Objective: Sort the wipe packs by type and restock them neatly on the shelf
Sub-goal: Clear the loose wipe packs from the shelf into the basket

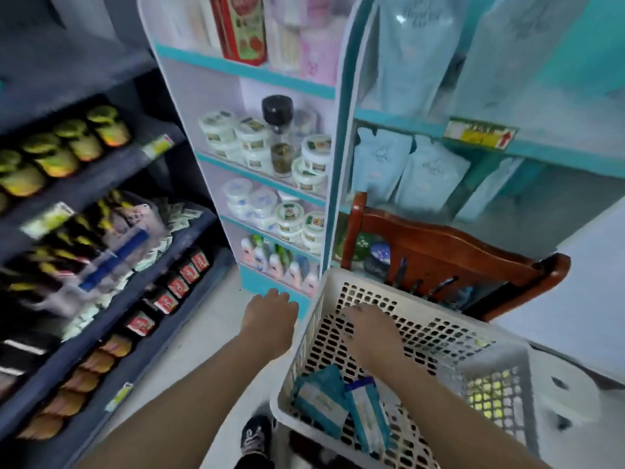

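Observation:
A white perforated basket stands low at the right. Teal-and-white wipe packs lie in its near corner, with another pack beside them. My right hand reaches into the basket palm down, its fingers spread near the far wall and holding nothing. Outside the basket's left rim, my left hand hovers over the floor, relaxed and empty. Pale blue packs stand on the teal shelf behind the basket at the right.
A narrow white-and-teal rack with tubs and bottles stands straight ahead. Dark shelving with jars and sachets fills the left. A wooden chair sits behind the basket, a grey basket to its right. A shoe is below.

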A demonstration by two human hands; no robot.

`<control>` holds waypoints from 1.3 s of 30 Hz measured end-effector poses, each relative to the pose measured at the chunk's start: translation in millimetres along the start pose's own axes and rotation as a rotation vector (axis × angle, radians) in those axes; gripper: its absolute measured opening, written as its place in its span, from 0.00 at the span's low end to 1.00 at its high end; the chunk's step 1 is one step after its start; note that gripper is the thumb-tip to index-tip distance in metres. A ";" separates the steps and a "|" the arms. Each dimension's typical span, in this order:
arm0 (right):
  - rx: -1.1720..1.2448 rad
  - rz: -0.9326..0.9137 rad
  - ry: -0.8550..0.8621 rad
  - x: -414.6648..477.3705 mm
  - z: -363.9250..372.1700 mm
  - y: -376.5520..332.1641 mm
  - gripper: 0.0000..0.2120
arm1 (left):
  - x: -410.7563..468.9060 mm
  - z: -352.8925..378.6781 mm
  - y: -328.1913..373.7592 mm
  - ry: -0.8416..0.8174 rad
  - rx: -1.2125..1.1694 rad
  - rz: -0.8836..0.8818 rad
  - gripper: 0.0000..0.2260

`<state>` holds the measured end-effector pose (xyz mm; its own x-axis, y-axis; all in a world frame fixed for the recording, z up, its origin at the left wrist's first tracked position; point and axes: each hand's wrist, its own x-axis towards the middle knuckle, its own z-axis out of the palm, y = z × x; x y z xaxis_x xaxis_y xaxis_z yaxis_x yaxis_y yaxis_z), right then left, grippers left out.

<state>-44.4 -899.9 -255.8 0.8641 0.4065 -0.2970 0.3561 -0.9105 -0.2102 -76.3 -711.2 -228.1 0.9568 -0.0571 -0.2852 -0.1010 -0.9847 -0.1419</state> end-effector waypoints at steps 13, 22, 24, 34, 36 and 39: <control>-0.177 -0.501 0.307 63.2 -133.4 -205.0 0.18 | -102.5 -89.4 -202.4 0.237 -0.053 -0.480 0.13; -0.156 -0.653 0.457 133.3 -174.4 -369.7 0.20 | -150.0 -111.8 -367.4 0.384 0.004 -0.632 0.10; -0.148 -0.666 0.470 148.0 -180.6 -402.9 0.20 | -156.7 -115.4 -402.4 0.387 0.009 -0.659 0.10; -0.137 -0.771 0.495 239.3 -212.8 -525.7 0.20 | -146.7 -120.4 -541.3 0.347 0.002 -0.804 0.11; -0.145 -0.775 0.475 250.5 -217.1 -537.0 0.21 | -142.9 -118.7 -553.6 0.328 -0.019 -0.825 0.14; -0.176 -0.796 0.464 290.2 -223.1 -561.3 0.22 | -121.6 -110.9 -587.6 0.289 -0.062 -0.904 0.23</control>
<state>85.9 -287.8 -16.1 0.3855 0.8782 0.2832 0.9194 -0.3917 -0.0367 -103.1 -143.9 -4.9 0.6968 0.7004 0.1544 0.7172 -0.6825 -0.1410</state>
